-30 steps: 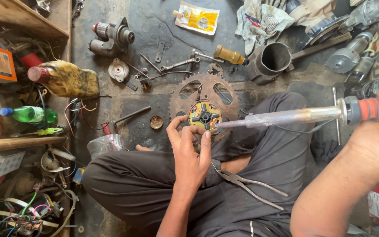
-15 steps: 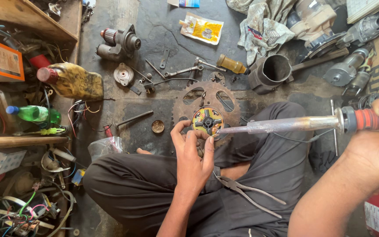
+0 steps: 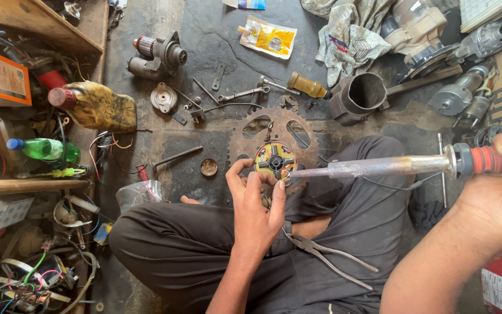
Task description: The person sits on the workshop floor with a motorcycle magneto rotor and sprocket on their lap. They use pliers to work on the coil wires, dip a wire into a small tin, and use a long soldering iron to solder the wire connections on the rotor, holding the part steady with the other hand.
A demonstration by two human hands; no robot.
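My left hand (image 3: 255, 204) pinches a small round yellow-and-black part (image 3: 274, 159) by its near edge and holds it over a rusty sprocket (image 3: 245, 135) on the floor. In my right hand (image 3: 498, 195) is a long soldering iron (image 3: 379, 167), gripped at its orange handle. The metal shaft runs left, and its tip touches the right rim of the round part. I sit cross-legged in dark trousers, and a pair of pliers (image 3: 327, 259) lies on my lap.
Scattered on the dark floor are a starter motor (image 3: 159, 55), wrenches (image 3: 240, 93), a yellow-handled screwdriver (image 3: 308, 86), a metal cylinder housing (image 3: 360, 96), a yellow packet (image 3: 268, 38) and rags. On the left stand an oily bottle (image 3: 94, 106), a green bottle (image 3: 45, 150) and tangled wires. More motors lie at the right.
The view has tilted, so the floor clutter sits lower in the frame. Both hands keep their grips, and the iron's tip stays at the round part.
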